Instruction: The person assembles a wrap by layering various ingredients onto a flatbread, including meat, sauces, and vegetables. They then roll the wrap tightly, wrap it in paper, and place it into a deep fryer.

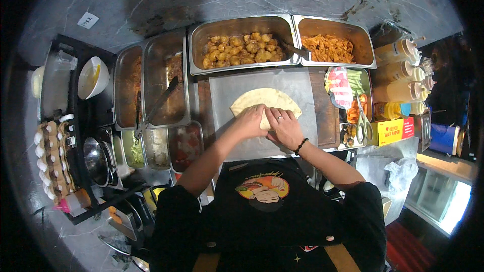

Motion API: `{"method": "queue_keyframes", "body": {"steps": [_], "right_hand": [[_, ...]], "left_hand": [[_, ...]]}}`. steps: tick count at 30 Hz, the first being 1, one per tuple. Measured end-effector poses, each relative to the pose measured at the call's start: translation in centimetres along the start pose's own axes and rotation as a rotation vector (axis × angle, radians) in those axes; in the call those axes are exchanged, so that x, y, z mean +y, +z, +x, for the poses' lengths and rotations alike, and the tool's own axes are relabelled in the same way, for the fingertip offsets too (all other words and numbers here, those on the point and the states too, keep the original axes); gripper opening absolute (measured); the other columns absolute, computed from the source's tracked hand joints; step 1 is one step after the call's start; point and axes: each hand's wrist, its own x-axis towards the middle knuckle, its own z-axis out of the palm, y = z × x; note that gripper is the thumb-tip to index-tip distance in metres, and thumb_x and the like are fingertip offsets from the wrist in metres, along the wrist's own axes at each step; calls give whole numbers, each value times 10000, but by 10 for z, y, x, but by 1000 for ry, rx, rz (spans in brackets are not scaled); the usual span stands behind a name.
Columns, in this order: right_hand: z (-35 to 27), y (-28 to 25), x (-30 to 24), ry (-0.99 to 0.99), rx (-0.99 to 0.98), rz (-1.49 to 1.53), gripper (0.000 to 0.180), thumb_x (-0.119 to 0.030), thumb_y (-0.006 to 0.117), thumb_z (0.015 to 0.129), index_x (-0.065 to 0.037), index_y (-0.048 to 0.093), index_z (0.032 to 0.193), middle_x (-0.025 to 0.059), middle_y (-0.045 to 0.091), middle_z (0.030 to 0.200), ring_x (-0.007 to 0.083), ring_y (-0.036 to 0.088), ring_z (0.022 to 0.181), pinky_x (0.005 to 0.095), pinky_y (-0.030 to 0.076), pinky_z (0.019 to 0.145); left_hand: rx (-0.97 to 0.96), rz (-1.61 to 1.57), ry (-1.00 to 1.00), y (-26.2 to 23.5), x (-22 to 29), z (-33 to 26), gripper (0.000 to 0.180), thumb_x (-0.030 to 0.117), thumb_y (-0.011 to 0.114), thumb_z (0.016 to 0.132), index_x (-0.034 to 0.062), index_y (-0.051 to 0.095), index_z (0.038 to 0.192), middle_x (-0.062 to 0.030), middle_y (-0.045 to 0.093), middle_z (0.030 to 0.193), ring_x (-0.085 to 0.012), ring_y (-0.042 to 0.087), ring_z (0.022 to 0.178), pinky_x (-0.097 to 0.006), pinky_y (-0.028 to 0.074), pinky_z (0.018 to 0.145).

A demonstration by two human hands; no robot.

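Note:
A pale round flatbread (pixel 266 97) lies on a sheet of wax paper (pixel 297 81) in the middle of the work surface. Its near edge is folded over toward the centre, and any filling inside is hidden. My left hand (pixel 250 121) presses on the folded part with its fingers curled over it. Close beside it, my right hand (pixel 285 127), with a ring and a dark beaded bracelet at the wrist, grips the same fold. The fingertips of both hands nearly meet. The flatbread's far edge fans out flat beyond them.
Behind the paper stand metal pans of saucy browned chunks (pixel 242 50) and orange strips (pixel 330 49). Tongs (pixel 160 102) rest across pans at left. Scissors (pixel 362 126), a wax paper box (pixel 396 131) and sauce bottles (pixel 398 70) are at right. Egg trays (pixel 53 158) sit far left.

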Motion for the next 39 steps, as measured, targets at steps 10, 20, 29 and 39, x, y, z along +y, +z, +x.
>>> {"method": "queue_keyframes", "body": {"steps": [10,20,29,39], "right_hand": [[7,12,2,69,43,-87,702,-360,768,671,-54,500,1243,92,601,1126,249,563,1069,398,439,911],[9,9,1,132,-40,36,715,-411,773,657,-22,515,1198,108,593,1155,265,566,1060,390,458,885],[6,12,1,138,6,26,726,-427,778,656,-36,511,1206,108,594,1121,262,573,1044,389,463,868],[6,18,4,126,30,6,581,-398,707,726,-57,532,1163,90,599,1110,251,581,1015,385,465,836]], "left_hand": [[-73,204,1,-16,14,0,867,412,871,566,-53,507,1201,-199,533,1155,-370,505,1140,-449,416,985],[128,481,12,0,32,-17,1006,292,870,573,2,371,1397,-171,501,1311,-315,466,1242,-437,371,1037],[-131,169,-43,-8,13,1,986,289,878,588,0,369,1382,-209,522,1307,-372,499,1224,-494,387,1026],[-19,97,-46,-17,14,-4,1087,509,882,517,15,401,1357,-208,556,1248,-356,524,1180,-477,371,1025]]}}
